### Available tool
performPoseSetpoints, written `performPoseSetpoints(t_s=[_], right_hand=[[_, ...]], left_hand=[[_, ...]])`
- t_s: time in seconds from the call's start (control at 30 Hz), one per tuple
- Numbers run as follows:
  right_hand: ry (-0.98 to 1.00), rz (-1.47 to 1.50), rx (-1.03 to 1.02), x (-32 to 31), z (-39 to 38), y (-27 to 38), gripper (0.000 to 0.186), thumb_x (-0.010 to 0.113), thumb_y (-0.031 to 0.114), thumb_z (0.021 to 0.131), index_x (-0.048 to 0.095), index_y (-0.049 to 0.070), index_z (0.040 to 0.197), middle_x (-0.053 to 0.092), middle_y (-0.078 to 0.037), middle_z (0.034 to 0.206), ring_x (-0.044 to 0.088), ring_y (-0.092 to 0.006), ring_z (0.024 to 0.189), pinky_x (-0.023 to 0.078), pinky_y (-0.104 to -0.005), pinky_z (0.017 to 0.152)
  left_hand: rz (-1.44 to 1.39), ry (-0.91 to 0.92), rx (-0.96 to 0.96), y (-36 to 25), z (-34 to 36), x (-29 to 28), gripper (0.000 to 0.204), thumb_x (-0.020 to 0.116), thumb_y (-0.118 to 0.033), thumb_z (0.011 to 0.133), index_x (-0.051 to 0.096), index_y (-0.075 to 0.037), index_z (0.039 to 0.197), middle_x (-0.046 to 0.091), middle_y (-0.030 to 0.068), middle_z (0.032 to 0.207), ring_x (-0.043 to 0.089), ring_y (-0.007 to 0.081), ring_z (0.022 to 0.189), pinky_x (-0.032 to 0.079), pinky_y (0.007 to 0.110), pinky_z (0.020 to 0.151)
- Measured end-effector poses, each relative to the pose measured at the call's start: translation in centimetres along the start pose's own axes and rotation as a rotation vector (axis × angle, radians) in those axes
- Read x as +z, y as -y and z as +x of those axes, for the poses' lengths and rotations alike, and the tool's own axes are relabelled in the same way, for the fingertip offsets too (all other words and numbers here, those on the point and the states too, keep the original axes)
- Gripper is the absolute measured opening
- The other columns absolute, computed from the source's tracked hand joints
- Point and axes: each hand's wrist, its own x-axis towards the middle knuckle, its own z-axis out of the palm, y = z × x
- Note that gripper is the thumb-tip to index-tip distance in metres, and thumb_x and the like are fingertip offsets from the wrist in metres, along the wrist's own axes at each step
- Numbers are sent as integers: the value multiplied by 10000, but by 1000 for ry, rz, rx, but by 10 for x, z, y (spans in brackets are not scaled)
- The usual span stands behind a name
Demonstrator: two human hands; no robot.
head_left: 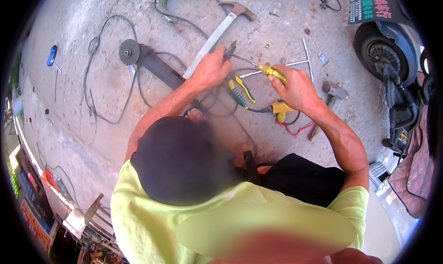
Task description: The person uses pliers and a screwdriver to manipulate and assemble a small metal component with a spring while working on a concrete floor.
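My left hand (213, 69) is closed around a small dark metal piece (230, 51), whose end sticks out past my fingers; its kind I cannot make out. In my right hand (295, 88) is a screwdriver with a yellow handle (272, 73). Its thin shaft points left, and the tip meets the dark piece or lies right beside it. Below the hands, pliers with yellow and green grips (237, 93) lie on the concrete floor. A claw hammer (237, 10) lies beyond my left hand, its pale handle running toward my wrist.
An angle grinder (157, 68) lies by my left forearm among looped black cables (86, 79). To the right are a T-handled wrench (308, 61), a yellow connector (280, 110) with red wire, and a mallet (336, 90). A scooter wheel (380, 54) stands far right; a blue-handled tool (51, 56) lies left.
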Motion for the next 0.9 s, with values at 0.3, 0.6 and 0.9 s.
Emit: performPoseSetpoints(t_s=[0.3, 0.6, 0.9], right_hand=[[10, 81, 25, 8, -3, -1, 319, 636, 258, 940, 685, 26, 1153, 699, -243, 834, 687, -438, 801, 540, -496, 724], [48, 213, 3, 22, -3, -15, 365, 641, 268, 948, 697, -1, 1188, 697, -277, 884, 697, -434, 851, 537, -458, 746], [303, 505, 289, 22, 0, -15, 350, 624, 302, 984, 713, -20, 1087, 594, -29, 703, 527, -98, 656, 454, -314, 610]], left_hand=[[36, 14, 32, 2, -4, -3, 313, 579, -201, 894, 504, 50, 1065, 626, 316, 779, 643, 506, 799, 490, 536, 708], [81, 23, 3, 1, -11, -2, 300, 591, -199, 892, 509, 47, 1044, 627, 332, 772, 638, 530, 808, 493, 559, 720], [100, 43, 9, 3, -11, -1, 302, 594, -193, 892, 519, 47, 1059, 637, 337, 787, 652, 522, 816, 505, 556, 730]])
